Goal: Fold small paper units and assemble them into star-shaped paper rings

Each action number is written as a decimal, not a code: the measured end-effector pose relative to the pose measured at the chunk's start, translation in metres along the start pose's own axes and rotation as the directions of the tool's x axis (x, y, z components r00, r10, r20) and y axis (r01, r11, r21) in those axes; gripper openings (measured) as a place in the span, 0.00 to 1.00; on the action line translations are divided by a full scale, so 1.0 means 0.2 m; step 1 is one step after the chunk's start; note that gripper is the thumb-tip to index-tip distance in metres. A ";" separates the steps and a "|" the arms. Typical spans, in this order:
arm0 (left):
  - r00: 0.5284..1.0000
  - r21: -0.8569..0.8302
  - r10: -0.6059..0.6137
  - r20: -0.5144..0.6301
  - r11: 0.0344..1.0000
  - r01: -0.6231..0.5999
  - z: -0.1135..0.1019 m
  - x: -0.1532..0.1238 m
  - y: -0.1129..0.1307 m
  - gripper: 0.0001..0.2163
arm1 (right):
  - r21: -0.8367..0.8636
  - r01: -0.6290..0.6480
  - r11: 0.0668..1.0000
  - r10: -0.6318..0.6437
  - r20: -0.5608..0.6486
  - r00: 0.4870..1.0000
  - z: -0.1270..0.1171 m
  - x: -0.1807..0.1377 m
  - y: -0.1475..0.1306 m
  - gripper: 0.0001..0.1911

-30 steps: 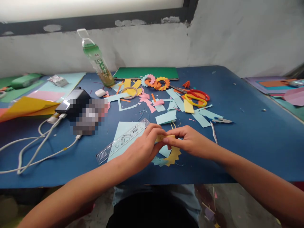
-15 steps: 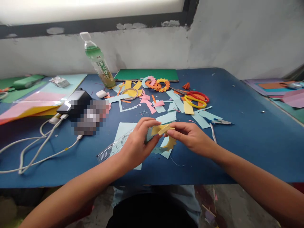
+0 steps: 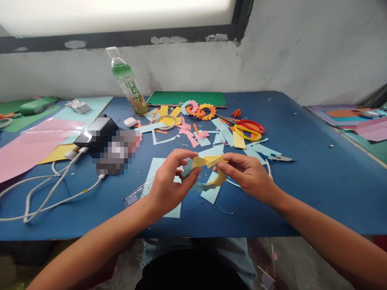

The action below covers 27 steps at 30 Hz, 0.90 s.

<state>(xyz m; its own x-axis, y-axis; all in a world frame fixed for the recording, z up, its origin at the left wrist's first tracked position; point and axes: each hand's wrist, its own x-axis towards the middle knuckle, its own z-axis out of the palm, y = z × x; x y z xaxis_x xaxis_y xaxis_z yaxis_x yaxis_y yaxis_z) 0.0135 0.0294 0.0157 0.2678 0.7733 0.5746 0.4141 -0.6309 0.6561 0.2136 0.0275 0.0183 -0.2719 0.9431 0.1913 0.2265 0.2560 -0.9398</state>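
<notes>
I sit at a blue table [image 3: 314,189]. At its back I have a drink bottle [image 3: 130,88] and a green board [image 3: 187,99], with toothed paper rings [image 3: 212,112] just before the board. To my left lie a pink sheet [image 3: 33,147], a black box [image 3: 105,124], white cables [image 3: 38,201] and a small white case [image 3: 130,122]. Paper scraps [image 3: 223,129] cover the middle, beside my scissors [image 3: 255,122]; a compass [image 3: 281,157] lies right of them. Nearer me is a pale blue sheet [image 3: 155,169], a clear ruler [image 3: 134,197] partly across it.
</notes>
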 end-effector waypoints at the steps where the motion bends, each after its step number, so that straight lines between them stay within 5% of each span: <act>1: 1.000 -0.008 -0.003 -0.003 1.000 0.003 0.00 0.00 0.00 0.11 | -0.004 0.003 1.000 -0.003 -0.008 1.000 0.00 0.00 0.00 0.11; 8: 0.991 0.013 -0.109 0.078 0.994 0.108 -0.02 0.00 0.00 0.15 | 0.055 0.016 0.998 -0.012 -0.077 0.997 -0.01 0.01 -0.01 0.09; 15: 0.917 -0.015 -0.289 0.274 0.952 0.305 -0.02 0.00 -0.02 0.18 | 0.107 0.001 0.994 0.012 -0.122 0.992 -0.01 0.01 -0.01 0.10; 22: 0.924 -0.006 -0.281 0.259 0.956 0.292 -0.01 -0.01 -0.02 0.17 | 0.121 -0.005 0.993 0.019 -0.121 0.992 -0.01 0.01 -0.01 0.11; 27: 0.972 0.030 -0.151 0.181 0.988 0.148 -0.01 -0.01 -0.03 0.19 | 0.068 -0.023 0.997 0.028 -0.071 0.997 -0.01 0.00 -0.01 0.12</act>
<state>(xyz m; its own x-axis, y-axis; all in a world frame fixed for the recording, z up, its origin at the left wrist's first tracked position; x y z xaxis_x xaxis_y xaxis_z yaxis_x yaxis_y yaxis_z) 0.0078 0.0307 0.0116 0.3549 0.8582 0.3708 0.4753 -0.5071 0.7190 0.2148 0.0281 0.0219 -0.1987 0.9625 0.1846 0.1690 0.2191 -0.9609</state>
